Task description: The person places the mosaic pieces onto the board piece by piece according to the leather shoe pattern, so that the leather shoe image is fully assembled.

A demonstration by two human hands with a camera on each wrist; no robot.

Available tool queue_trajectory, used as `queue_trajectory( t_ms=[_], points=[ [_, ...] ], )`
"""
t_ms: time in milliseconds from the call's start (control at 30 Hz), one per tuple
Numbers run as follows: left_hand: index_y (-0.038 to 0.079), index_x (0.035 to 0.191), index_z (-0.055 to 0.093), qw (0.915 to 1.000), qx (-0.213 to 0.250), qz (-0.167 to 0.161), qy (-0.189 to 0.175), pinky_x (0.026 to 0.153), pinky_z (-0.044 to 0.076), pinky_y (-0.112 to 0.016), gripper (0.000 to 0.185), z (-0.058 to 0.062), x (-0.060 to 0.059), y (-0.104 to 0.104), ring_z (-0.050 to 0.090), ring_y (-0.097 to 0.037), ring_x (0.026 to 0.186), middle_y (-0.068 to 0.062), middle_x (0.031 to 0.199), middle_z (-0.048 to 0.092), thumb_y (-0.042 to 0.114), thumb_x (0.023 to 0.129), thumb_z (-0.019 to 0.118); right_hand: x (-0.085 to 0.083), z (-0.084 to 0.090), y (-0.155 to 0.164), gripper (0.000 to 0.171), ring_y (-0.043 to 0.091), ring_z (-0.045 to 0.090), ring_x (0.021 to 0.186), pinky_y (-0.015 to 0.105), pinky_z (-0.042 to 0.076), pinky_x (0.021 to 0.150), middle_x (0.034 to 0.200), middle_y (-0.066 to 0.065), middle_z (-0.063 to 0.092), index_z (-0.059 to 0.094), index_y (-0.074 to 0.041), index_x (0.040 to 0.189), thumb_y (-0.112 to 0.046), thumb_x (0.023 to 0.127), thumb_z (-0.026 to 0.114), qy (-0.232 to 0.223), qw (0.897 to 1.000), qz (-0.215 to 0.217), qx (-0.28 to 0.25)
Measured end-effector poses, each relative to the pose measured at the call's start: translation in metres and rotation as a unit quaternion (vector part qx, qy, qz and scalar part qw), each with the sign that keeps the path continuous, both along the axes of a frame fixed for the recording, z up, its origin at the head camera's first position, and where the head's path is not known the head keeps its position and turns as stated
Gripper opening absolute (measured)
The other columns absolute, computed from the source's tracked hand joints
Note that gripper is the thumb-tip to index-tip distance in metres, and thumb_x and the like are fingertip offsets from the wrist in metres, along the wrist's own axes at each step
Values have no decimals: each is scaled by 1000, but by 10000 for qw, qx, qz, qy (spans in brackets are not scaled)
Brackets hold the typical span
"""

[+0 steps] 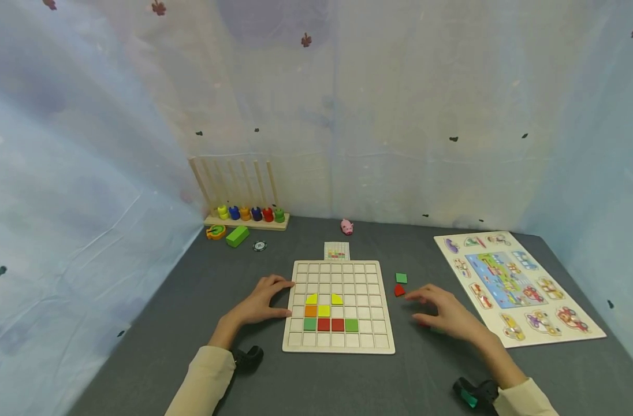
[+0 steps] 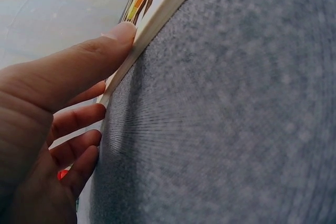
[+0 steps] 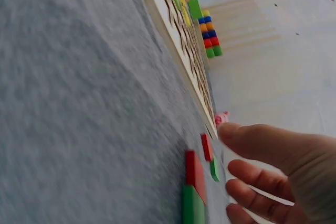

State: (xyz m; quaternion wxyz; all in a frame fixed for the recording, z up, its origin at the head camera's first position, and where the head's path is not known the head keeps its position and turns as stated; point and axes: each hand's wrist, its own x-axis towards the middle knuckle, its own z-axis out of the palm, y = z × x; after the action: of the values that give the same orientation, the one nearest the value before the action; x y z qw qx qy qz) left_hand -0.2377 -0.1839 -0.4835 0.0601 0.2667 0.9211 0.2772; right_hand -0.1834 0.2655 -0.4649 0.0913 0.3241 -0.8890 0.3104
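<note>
L hand: fingers spread, thumb & forefinger touching the 9 o'clock edge of the grid board, nothing gripped; prob. steadying it so it doesn't slide. R hand, off the board's 3 o'clock side: fingers loose, gap btwn thumb & forefinger, nothing held AFAICT. Forefinger tip is just beside a red piece; a green square lies at 12 o'clock of that. R wrist view has another red piece and a green piece near the hand, seemingly touching each other. Loose bits prob. sit at 3 o'clock for easy R reach.

Board's flat on the worktop, centred so both hands get at it. Laid pieces cluster twd 8 o'clock: nearest row green-red-red-green, then an orange square & yellow square, then two rounded yellow pieces w/ a bare cell btwn.

Small card w/ a coloured grid is at the board's 12 o'clock edge, prob. for quick ref. Further out: pink pig at 12, peg rack at 11, picture puzzle twd 3, prob. parked clear of the work.
</note>
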Motion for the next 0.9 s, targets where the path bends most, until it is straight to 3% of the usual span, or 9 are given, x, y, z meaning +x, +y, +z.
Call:
queue_trajectory(
  t_ms=[333,633,900],
  points=[
    [18,137,48,10000,-9,-28,4,97,32,-50,69,-1,0,0,34,-25,116,-4,128,42,45,78,72,6,3,22,40,11,47,77,28,41,65,93,0,55,64,-7,109,-25,75,79,-467,9976,-265,428],
    [17,137,48,10000,-18,-55,44,96,32,-50,69,-1,-1,-1,35,-25,116,-5,128,42,45,79,72,9,9,34,49,10,45,72,25,39,62,85,1,49,57,-4,115,-27,76,78,-1556,9865,-43,508],
    [17,137,48,9999,-46,-64,74,96,32,-50,68,1,1,0,35,-24,114,-5,128,42,44,79,72,8,11,35,32,6,49,69,24,42,61,80,-2,55,62,-6,101,-25,79,75,-1857,9805,-99,636]
  ],
)
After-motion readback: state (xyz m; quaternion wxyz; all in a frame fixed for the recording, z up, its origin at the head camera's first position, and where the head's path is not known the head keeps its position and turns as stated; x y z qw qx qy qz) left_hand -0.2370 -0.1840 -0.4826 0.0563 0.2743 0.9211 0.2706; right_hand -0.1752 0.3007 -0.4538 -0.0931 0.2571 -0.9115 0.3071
